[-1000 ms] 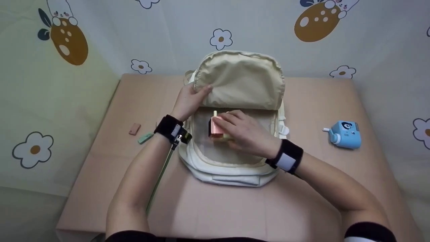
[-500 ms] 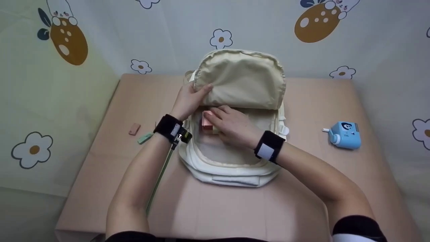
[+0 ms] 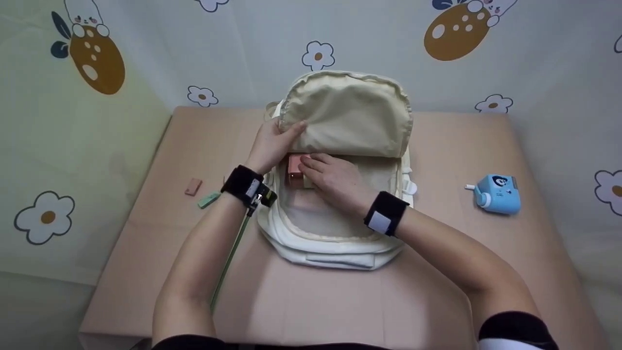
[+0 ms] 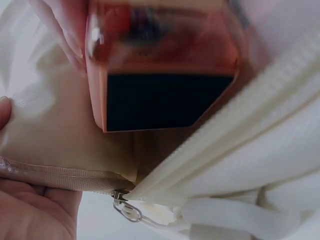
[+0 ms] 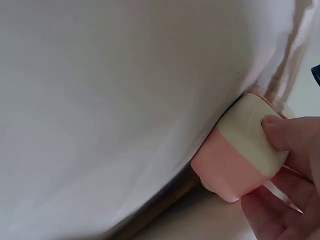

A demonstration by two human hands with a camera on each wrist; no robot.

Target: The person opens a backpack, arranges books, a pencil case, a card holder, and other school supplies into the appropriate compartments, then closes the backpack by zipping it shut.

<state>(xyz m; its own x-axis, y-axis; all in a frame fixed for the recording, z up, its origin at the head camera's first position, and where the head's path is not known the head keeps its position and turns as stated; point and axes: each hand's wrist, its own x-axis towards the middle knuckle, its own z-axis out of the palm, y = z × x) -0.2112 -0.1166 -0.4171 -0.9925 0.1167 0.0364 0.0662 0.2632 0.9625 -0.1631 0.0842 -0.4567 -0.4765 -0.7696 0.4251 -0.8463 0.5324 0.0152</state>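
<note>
A cream backpack [image 3: 330, 249] lies unzipped on the table, its front flap [image 3: 350, 116] folded up toward the back. With thumb and fingers my left hand [image 3: 271, 146] pinches the flap's left edge. Inside the opening, my right hand [image 3: 337, 182] holds a boxy pink-and-cream pencil sharpener [image 3: 294, 171] near the upper left of the compartment. The right wrist view shows the thumb on the cream side of the sharpener [image 5: 232, 162] and fingers beneath it. A dark panel is visible on the sharpener [image 4: 165, 97] in the left wrist view, close to the zipper [image 4: 122, 200].
A blue crank pencil sharpener [image 3: 500, 194] stands on the table [image 3: 437, 301] to the right. Left of the backpack lie a small pink block [image 3: 193, 186] and a small green block [image 3: 208, 200], possibly erasers. A patterned curtain [image 3: 252, 53] surrounds the table.
My right hand has carried the pink-and-cream pencil sharpener left and farther up into the backpack, partly under the flap's fold. My left hand stays on the flap.
</note>
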